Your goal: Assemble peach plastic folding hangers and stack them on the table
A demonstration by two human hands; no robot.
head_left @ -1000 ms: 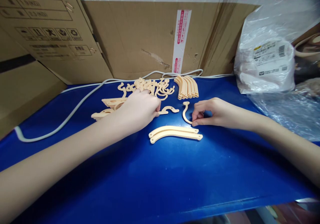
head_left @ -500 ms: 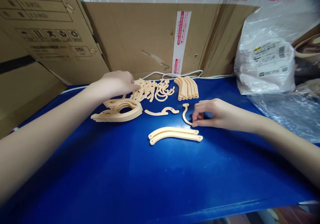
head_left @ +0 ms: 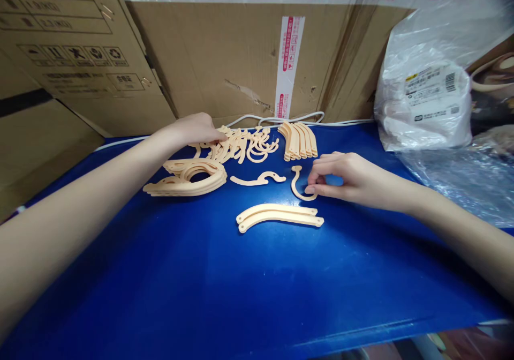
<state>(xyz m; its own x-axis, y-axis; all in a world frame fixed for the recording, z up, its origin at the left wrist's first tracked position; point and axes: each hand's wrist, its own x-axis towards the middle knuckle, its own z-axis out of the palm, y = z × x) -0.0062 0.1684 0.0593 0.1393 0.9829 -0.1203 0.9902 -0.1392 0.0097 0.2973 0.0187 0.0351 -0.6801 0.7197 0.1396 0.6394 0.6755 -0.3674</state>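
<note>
My left hand (head_left: 195, 129) reaches into a pile of small beige curved hanger pieces (head_left: 233, 144). Its visible fingertips are bent down on the left end of the pile, and what they pinch is hidden. Lying flat on the blue table is a beige hanger hook (head_left: 296, 184). My right hand (head_left: 335, 178) hovers at the hook's curved end, fingers curled but loose, thumb tip overlapping the hook in view. Left of the hook lies a single wavy hanger piece (head_left: 257, 179). Two long curved hanger arms (head_left: 279, 218) rest side by side nearer to me.
Stacked larger hanger parts (head_left: 187, 186) lie below my left wrist. More hooks (head_left: 261, 148) and a row of curved arms (head_left: 297, 141) sit at the back. A white cable (head_left: 281, 119) runs before cardboard boxes (head_left: 225, 54). A plastic-wrapped package (head_left: 425, 103) stands at right.
My right fingers have loosened and lifted slightly from the hook's end, which now shows more fully. My left fingertips have shifted slightly at the pile. The view has moved a little.
</note>
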